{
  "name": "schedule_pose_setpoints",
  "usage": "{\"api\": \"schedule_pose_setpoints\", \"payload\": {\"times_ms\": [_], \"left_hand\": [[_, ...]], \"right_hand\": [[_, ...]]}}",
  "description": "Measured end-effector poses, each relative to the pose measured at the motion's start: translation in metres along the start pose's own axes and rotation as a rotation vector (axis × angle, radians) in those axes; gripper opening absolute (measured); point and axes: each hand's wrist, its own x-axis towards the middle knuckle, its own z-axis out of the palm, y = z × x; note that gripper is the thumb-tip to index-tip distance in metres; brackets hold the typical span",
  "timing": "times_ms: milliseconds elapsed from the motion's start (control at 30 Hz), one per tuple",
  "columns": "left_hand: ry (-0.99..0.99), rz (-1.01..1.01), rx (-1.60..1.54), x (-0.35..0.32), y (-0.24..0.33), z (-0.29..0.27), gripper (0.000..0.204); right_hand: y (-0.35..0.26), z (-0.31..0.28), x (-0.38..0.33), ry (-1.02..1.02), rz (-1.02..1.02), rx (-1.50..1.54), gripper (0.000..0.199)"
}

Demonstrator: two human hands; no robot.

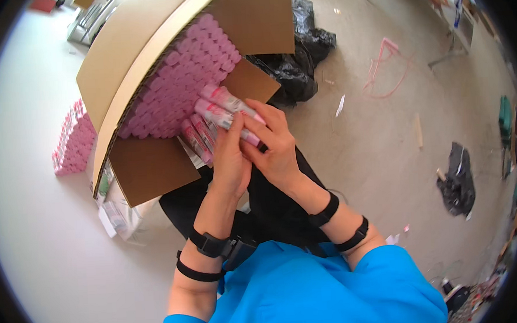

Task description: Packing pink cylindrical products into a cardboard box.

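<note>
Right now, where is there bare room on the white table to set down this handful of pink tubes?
Bare white table lies left of your left hand, below the stack of pink tubes. Crowded: the open cardboard box packed with pink tubes, plastic wrappers under its flap, and both hands, right hand included, clutching tubes at its mouth.

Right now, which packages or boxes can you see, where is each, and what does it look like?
Carton: upper left on the white table, brown cardboard, flaps open, tipped toward the person.
Tubes in carton: tightly packed, pink caps facing out.
Held tubes: a few pink-and-white ones, gripped by left hand and right hand.
Tube stack: left of the carton, pink and white.
</note>
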Motion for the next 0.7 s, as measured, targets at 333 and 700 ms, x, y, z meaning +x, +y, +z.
{"api": "schedule_pose_setpoints", "payload": {"times_ms": [333,700], "left_hand": [[-0.037,-0.039,0.022,-0.015,0.017,0.009,0.037],[0.234,-0.085,-0.067,0.004,-0.005,-0.041,0.042]], "right_hand": [[-0.023,-0.022,0.001,0.086,-0.225,-0.095,0.046],[0.022,-0.018,-0.010,-0.056,0.031,0.376,0.012]]}}
